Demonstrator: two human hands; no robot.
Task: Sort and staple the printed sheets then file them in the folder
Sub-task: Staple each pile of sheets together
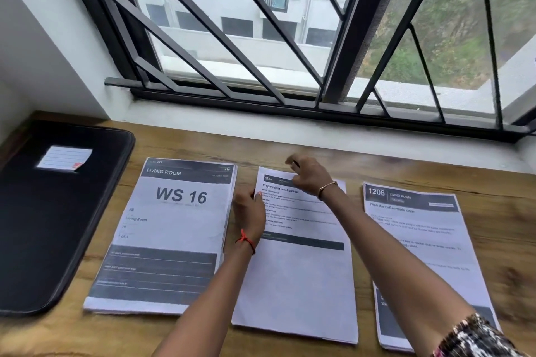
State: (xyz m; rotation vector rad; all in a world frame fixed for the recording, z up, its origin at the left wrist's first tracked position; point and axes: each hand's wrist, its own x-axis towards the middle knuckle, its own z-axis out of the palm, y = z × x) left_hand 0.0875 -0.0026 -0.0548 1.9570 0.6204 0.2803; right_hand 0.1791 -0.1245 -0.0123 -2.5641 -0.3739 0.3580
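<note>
2 hands on middle stack (295, 275), left hand (248, 209) pinching its edge, right hand (311, 175) curled, grip unclear, folder (37, 226) left of both.

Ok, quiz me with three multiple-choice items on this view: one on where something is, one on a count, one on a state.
1. Where does the black folder lie?
A) at the left end of the desk
B) at its right end
C) on the windowsill

2. How many paper piles are on the desk?
A) two
B) three
C) five

3. The folder is:
A) closed and flat
B) open with sheets inside
C) standing upright

Answers:
1 A: it lies left of the WS 16 pile, by the wall.
2 B: the WS 16 pile, the middle pile and the 1206 pile.
3 A: its cover faces up with a lined label on it, and no sheets show.
</note>
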